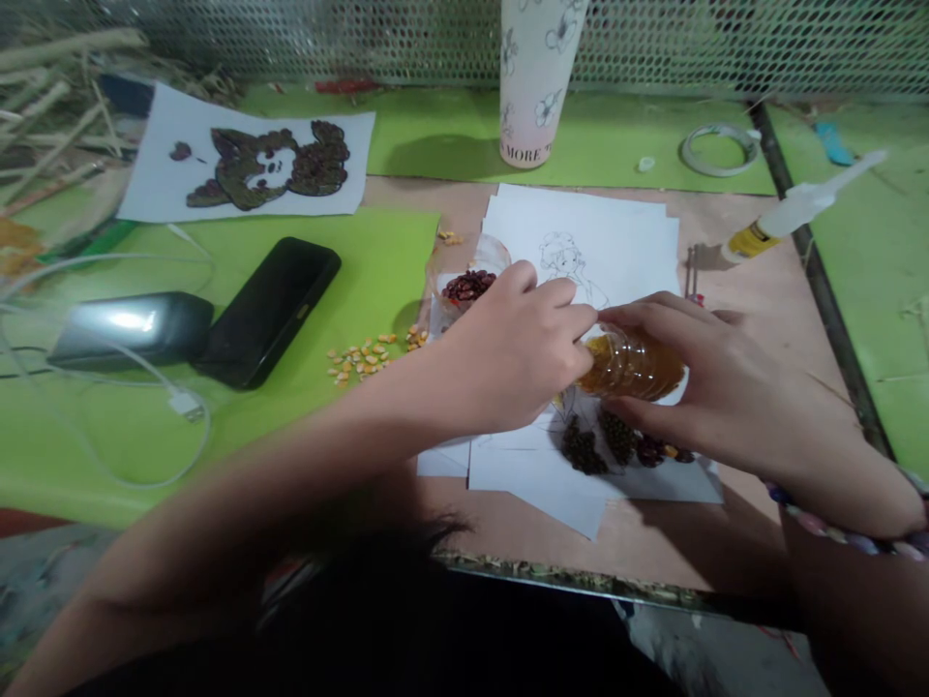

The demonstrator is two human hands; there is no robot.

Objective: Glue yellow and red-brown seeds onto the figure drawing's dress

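Observation:
My right hand [697, 373] is wrapped round a clear plastic bottle [635, 368], which lies tilted over the paper with small yellow-orange grains inside. At the bottle's mouth end, my left hand [533, 348] is closed with its fingertips curled down; what they hold is hidden. Underneath is a white paper [616, 227] with a line drawing of a figure. Dark green and red-brown beans [584, 445] cover part of the drawing's lower edge. Beside my left hand, a clear container [468, 286] holds dark red beans.
Loose corn kernels [359, 360] lie left of the container. A black phone [272, 315], cables and a finished seed picture [272, 165] are further left. Behind stand a patterned tumbler [537, 87] and a tape roll [718, 150]; a glue bottle [791, 213] is at right.

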